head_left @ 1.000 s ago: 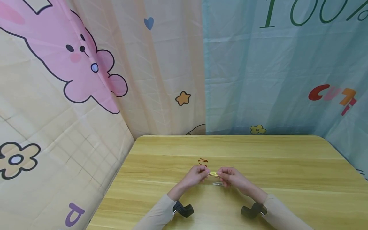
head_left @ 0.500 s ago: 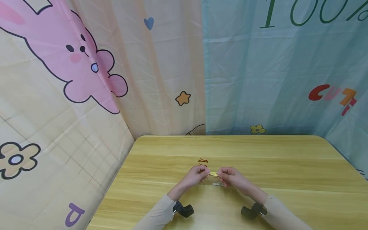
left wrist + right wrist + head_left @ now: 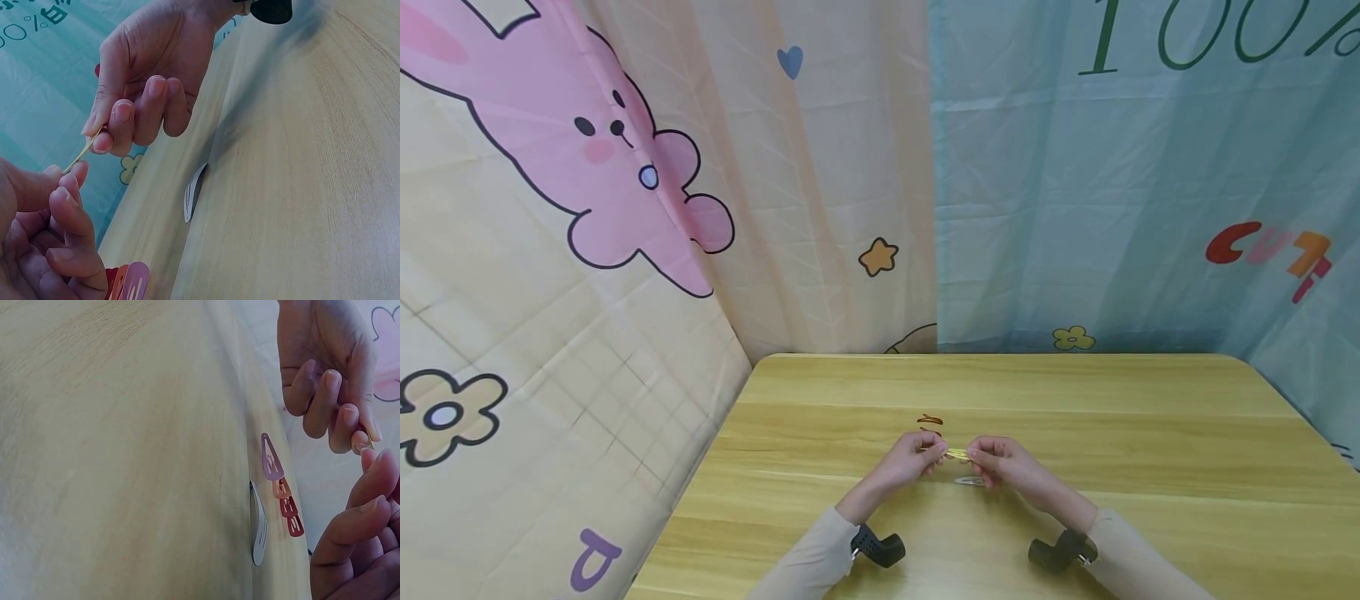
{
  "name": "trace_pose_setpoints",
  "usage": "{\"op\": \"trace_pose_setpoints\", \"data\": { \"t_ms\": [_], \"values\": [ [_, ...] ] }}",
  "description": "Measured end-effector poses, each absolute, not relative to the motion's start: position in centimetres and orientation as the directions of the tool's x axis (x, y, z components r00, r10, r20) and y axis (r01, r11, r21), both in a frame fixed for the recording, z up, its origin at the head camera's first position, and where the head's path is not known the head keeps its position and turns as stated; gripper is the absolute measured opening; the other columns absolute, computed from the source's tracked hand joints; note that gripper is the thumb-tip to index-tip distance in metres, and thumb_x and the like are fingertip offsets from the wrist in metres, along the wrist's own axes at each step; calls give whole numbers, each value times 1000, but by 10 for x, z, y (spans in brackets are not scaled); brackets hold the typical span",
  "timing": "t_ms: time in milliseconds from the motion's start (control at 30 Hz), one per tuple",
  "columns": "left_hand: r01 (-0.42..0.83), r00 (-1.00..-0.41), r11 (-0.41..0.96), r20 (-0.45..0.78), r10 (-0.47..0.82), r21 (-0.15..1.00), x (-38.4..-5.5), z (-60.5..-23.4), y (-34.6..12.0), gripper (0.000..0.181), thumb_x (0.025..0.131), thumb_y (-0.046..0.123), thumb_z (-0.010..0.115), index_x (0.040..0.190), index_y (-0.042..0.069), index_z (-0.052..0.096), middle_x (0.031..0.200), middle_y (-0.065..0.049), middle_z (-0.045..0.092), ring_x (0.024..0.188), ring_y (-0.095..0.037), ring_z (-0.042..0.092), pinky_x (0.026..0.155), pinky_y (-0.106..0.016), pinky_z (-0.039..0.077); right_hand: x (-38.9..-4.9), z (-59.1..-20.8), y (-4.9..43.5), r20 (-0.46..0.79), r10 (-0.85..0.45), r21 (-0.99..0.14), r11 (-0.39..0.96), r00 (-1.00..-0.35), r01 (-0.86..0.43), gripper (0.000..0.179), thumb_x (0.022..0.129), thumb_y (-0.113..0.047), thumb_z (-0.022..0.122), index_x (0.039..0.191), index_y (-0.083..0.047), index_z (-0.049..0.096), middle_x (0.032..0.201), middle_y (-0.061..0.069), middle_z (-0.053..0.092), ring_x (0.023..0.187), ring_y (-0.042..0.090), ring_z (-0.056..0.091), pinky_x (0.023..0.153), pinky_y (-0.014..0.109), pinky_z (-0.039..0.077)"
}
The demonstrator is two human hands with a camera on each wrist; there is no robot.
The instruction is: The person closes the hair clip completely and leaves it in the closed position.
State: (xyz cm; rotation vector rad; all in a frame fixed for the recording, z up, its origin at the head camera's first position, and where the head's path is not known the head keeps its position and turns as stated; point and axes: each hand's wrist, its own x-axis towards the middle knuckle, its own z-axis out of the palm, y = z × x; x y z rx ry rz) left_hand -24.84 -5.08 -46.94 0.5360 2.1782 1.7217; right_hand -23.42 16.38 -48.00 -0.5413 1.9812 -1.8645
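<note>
A yellow snap hair clip [image 3: 957,454] is held up off the table between both hands. My left hand [image 3: 913,458] pinches one end between thumb and forefinger, and my right hand [image 3: 1009,467] pinches the other. The left wrist view shows the yellow clip [image 3: 84,151] nearly edge-on, so I cannot tell whether it is snapped open. Beneath lies a silver-grey snap clip [image 3: 258,526] on the table. Beyond it, a purple clip [image 3: 272,460], an orange clip [image 3: 282,489] and two red clips [image 3: 288,507] lie in a row.
The wood-grain table [image 3: 1075,400] extends to both sides of the hands. Printed curtains [image 3: 1037,208] hang behind its far edge and along its left side. A dark wrist camera [image 3: 880,546] is strapped at each cuff.
</note>
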Motion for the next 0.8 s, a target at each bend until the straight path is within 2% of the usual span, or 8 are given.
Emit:
{"op": "trace_pose_setpoints", "data": {
  "t_ms": [200,800],
  "values": [
    [87,-885,196,-14,466,977,-248,-470,-50,17,98,11,53,95,-3,62,78,-9,54,60,-12,43,53,-23,34,-234,-480,164,2,-508,-998,47,-862,-29,28,98,-18,53,95,10,52,74,10,53,55,11,47,52,24,36],
    [67,-878,174,-25,479,982,-250,-472,-50,17,98,10,53,93,-4,61,75,-5,52,58,-12,42,52,-22,33,-234,-480,165,-1,-515,-999,35,-857,-21,27,98,-17,53,96,10,53,76,11,54,56,10,48,53,23,38]
  ]
}}
